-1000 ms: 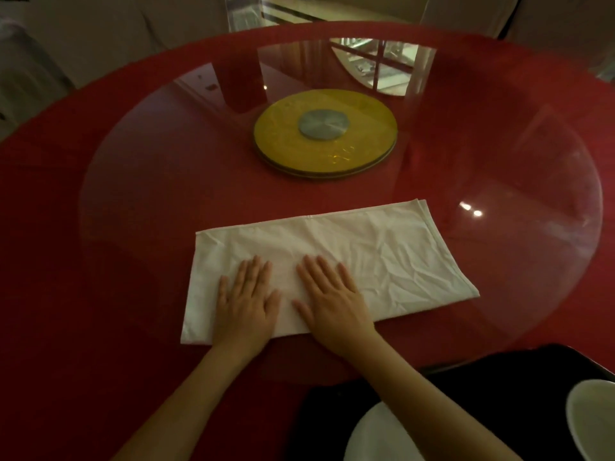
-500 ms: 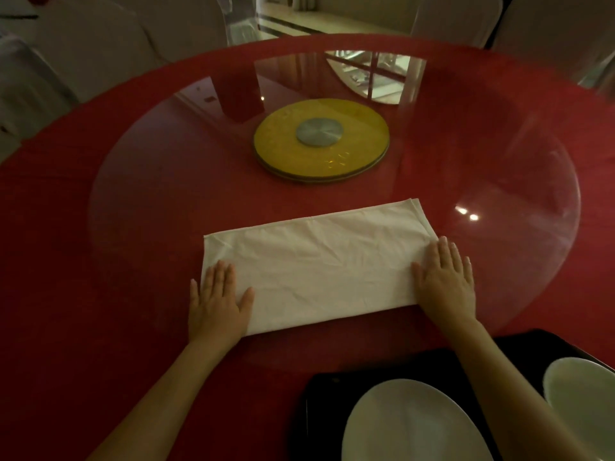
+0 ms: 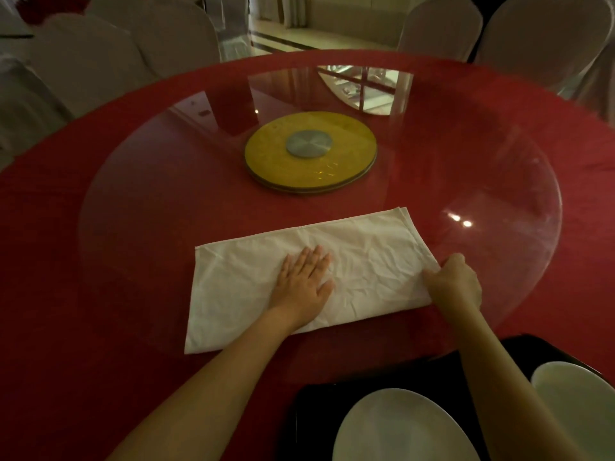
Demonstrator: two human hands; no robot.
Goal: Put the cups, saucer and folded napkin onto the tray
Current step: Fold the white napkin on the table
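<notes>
Napkin (image 3: 349, 277), white and creased, lies folded into a long rectangle on the glass turntable (image 3: 499, 181) of a round table covered with a red cloth (image 3: 66, 261); its long axis runs slightly uphill from near left to far right. Left hand (image 3: 304, 282) rests flat on the napkin's middle, palm down, fingers extended and close together, thumb spread toward the right, gripping nothing. Right hand (image 3: 454, 282) sits at the napkin's right short edge with fingers curled inward; the thumb and fingertips meet at the cloth edge, pinching it. Black tray (image 3: 309, 420) occupies the near edge of the table, below and right of the napkin and apart from it. Two white dishes stand on the tray: a large oval plate (image 3: 399, 427) at centre and a second white dish (image 3: 579, 400) at the right, partly cut off by the frame. Yellow disc (image 3: 276, 161) with a grey metal hub (image 3: 309, 144) lies beneath the glass at the table's centre. Chairs in pale covers (image 3: 442, 24) stand along the far side.
</notes>
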